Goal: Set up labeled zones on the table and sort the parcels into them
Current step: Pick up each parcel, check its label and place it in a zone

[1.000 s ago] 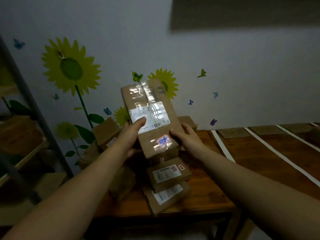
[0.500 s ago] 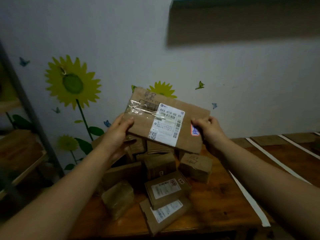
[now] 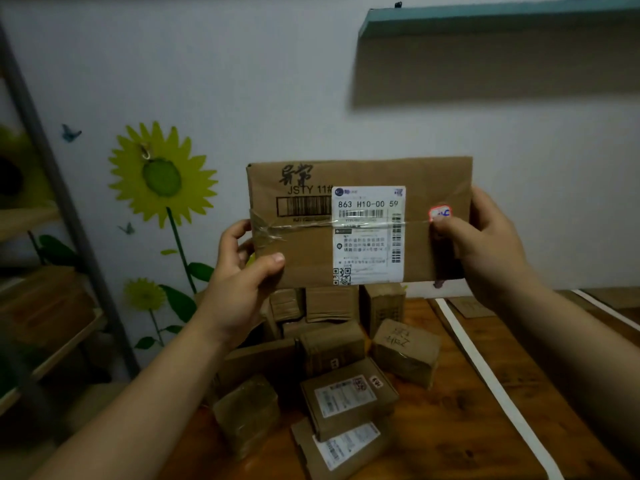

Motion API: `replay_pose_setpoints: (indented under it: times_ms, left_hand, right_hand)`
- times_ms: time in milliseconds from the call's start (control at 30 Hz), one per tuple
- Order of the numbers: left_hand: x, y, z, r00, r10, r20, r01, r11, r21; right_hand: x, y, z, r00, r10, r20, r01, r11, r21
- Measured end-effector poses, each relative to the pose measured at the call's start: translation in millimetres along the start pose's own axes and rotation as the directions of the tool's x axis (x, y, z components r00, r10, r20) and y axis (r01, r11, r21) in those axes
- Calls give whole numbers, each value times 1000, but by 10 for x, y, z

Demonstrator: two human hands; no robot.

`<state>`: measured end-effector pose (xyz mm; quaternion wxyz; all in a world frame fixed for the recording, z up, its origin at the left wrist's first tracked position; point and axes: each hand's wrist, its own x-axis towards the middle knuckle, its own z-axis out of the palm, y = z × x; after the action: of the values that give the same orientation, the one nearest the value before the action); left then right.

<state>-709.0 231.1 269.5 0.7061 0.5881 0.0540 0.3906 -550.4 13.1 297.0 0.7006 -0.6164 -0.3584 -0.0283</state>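
Observation:
I hold a flat brown cardboard parcel [image 3: 304, 244] upright in the air, its face toward me, with a white shipping label, black handwriting at the top left and a small red-rimmed sticker at the right. My left hand [image 3: 239, 275] grips its left end, thumb on the front. My right hand [image 3: 485, 247] grips the right end, thumb beside the sticker. Below lies a pile of several smaller brown parcels [image 3: 346, 396] on the wooden table [image 3: 460, 420]. White tape strips [image 3: 485, 379] mark zones across the table to the right.
A flat brown card [image 3: 472, 306] lies in the zone right of the nearest tape strip. A shelving unit [image 3: 52, 306] with a grey post stands at the left. A teal wall shelf [image 3: 502, 19] hangs above right. Sunflower decals cover the wall behind.
The parcel has been turned from nearly upright on end to level and lifted higher, its label now facing me squarely. Both hands keep their hold at its ends. The view has tilted up.

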Motion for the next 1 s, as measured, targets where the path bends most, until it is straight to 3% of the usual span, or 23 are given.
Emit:
replay_pose_setpoints:
  times_ms: [267, 533, 700, 1000]
  left_hand:
    - [21, -111, -76, 998, -57, 8, 58, 998, -30]
    - [147, -557, 270, 969, -240, 67, 244, 968, -58]
    - [92, -989, 911, 930, -347, 118, 352, 935, -30]
    - [-218, -1673, 3016, 878, -388, 281, 388, 920, 58]
  right_hand:
    - [-128, 103, 76, 996, 31, -88, -32, 999, -10]
    - [-252, 342, -280, 982, 179, -60, -188, 957, -221]
    - [-356, 459, -971, 937, 342, -66, -348, 907, -236]
    - [-548, 585, -3007, 909, 257, -329, -359, 883, -302]
